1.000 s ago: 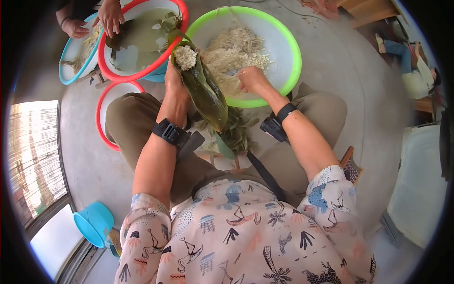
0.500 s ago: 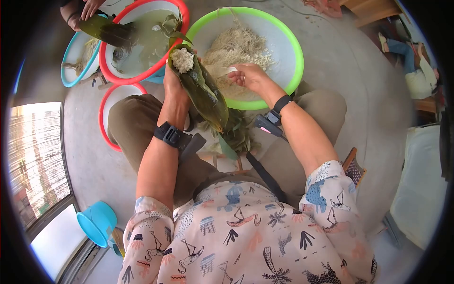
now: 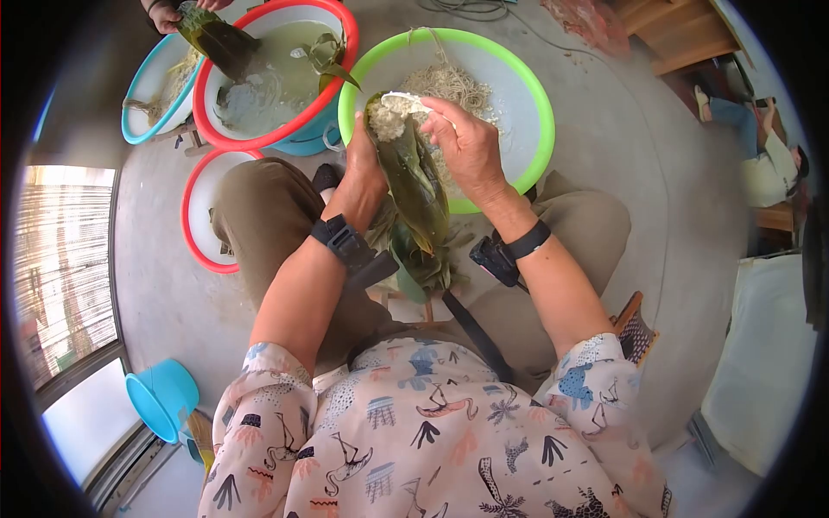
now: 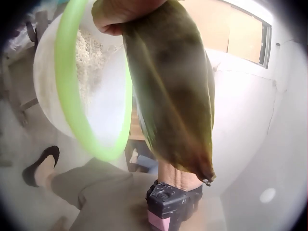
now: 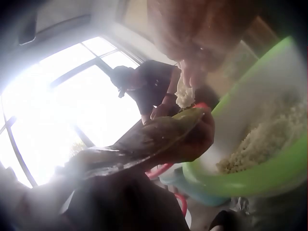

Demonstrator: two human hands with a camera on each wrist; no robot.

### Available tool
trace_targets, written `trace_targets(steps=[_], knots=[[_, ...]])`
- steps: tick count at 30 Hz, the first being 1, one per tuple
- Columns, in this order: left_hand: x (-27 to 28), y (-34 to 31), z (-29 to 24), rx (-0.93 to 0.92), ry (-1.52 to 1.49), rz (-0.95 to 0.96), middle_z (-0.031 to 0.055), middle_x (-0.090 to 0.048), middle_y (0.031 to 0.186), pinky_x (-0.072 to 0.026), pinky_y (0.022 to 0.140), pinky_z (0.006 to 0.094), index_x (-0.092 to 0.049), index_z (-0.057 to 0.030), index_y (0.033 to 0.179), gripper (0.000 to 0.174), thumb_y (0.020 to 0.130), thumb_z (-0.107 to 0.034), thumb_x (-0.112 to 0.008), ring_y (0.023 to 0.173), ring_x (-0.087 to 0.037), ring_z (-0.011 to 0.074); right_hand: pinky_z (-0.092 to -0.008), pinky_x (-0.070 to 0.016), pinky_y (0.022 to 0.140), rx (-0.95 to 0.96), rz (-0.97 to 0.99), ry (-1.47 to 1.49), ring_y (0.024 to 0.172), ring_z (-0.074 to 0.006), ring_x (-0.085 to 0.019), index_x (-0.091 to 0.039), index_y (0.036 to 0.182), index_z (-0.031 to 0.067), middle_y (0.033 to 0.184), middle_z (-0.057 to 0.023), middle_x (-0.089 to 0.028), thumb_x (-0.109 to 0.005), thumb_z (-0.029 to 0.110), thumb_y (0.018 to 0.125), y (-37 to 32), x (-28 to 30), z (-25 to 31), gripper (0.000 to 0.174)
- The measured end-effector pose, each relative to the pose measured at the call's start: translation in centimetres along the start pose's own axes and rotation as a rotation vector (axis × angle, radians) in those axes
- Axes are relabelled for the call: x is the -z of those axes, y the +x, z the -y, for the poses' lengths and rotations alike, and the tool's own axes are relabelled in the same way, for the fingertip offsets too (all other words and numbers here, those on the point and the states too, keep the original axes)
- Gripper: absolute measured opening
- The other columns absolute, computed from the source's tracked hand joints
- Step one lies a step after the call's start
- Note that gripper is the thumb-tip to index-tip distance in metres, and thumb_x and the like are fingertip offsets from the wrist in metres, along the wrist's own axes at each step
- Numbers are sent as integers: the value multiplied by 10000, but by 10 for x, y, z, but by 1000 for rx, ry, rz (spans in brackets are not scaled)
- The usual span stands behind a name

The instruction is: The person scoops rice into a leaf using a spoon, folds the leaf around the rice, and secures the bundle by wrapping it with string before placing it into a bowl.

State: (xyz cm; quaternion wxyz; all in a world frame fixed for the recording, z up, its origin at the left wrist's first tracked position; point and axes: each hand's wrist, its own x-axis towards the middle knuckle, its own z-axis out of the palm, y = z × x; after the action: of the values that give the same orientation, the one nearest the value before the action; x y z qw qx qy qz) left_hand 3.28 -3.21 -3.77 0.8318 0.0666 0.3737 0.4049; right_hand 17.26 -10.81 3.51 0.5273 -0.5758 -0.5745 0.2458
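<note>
My left hand (image 3: pixel 364 160) grips long green leaves (image 3: pixel 414 190) folded into a cone, their tails hanging toward my lap. White rice (image 3: pixel 384 126) fills the cone's open top. Pinched in my right hand (image 3: pixel 473 154) is a white spoon (image 3: pixel 408 98), loaded with rice and held right at the cone's mouth. In the right wrist view, the rice on the spoon (image 5: pixel 185 95) is just above the leaf edge. Below both hands stands a green-rimmed basin (image 3: pixel 546 129) with tan strings (image 3: pixel 451 86) and loose rice (image 5: pixel 269 142) inside.
At the left, a red-rimmed basin (image 3: pixel 352 34) holds water and leaves. Another person's hand (image 3: pixel 162 15) holds leaves (image 3: pixel 220 45) above it. A blue-rimmed basin (image 3: pixel 129 112) and a smaller red-rimmed basin (image 3: pixel 186 207) stand nearby. A blue bucket (image 3: pixel 164 399) is at lower left.
My right hand has lifted the spoon from the green-rimmed basin and moved left to the cone. The left hand with the leaves has shifted right. The other person has raised leaves from the water.
</note>
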Motion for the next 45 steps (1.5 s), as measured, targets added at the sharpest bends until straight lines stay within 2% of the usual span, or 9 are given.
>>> trace_targets(steps=[3,12,16,20,23,26,31,38,45], knots=[[-3,-3,3,8,-17,123,114,-654,1029,-544,735,414,-577,-74,1164,461,996,-445,-359,865,-640,268,-279,-510,599,77,-44,-48,620,-114,-613,-630,1124,33,760,-67,-685,-526,120,942,0,4,-2,227],[-10,-13,-3,18,39,108,125,-664,928,-544,652,376,-589,-50,1132,449,983,-424,-390,765,-644,245,-242,-476,619,-310,9,380,643,-102,-597,-609,1121,-32,783,-88,-684,-493,186,958,8,18,-8,295],[2,-7,-20,-110,2,169,110,-664,939,-555,659,361,-592,-51,1083,389,971,-403,-470,769,-645,239,-270,-486,614,-378,-62,284,634,-113,-601,-630,1099,-12,764,-84,-686,-482,175,933,10,23,-52,290],[9,-20,-33,-151,-1,125,111,-652,992,-555,666,350,-579,-72,1090,319,967,-359,-510,806,-642,237,-310,-508,605,-460,216,-189,625,-165,-648,-673,943,40,729,-88,-697,-519,161,856,-7,-1,-118,214],[15,-18,-39,-211,130,135,121,-646,1065,-533,681,425,-545,-52,1196,551,1014,-487,-260,859,-621,266,-323,-504,600,-386,260,-274,623,-184,-661,-661,919,30,753,-109,-706,-514,141,835,-13,-18,-135,202],[10,-29,-40,-231,84,159,121,-660,1011,-553,677,351,-566,-72,1123,312,981,-335,-476,826,-646,236,-309,-482,562,-686,302,69,627,-183,-663,-651,921,13,741,-119,-701,-521,143,855,-9,-17,-119,196],[3,-33,-40,-230,93,130,116,-662,1014,-548,688,362,-563,-77,1130,325,986,-348,-457,850,-640,238,-271,-460,559,-986,301,447,649,-180,-662,-586,1061,1,816,-143,-698,-526,176,922,-10,-11,-124,231],[14,-15,-36,-241,41,103,109,-657,998,-543,677,375,-558,-80,1133,350,981,-380,-458,831,-629,250,-259,-445,566,-904,187,581,665,-150,-646,-568,1106,-23,844,-134,-691,-530,191,935,1,13,-88,277],[5,-2,-21,-61,-40,2,144,-658,942,-532,702,420,-576,-54,1148,524,994,-489,-329,807,-635,282,-237,-471,627,-361,81,391,678,-122,-628,-599,1165,-11,828,-100,-693,-501,162,962,18,13,-11,285]])
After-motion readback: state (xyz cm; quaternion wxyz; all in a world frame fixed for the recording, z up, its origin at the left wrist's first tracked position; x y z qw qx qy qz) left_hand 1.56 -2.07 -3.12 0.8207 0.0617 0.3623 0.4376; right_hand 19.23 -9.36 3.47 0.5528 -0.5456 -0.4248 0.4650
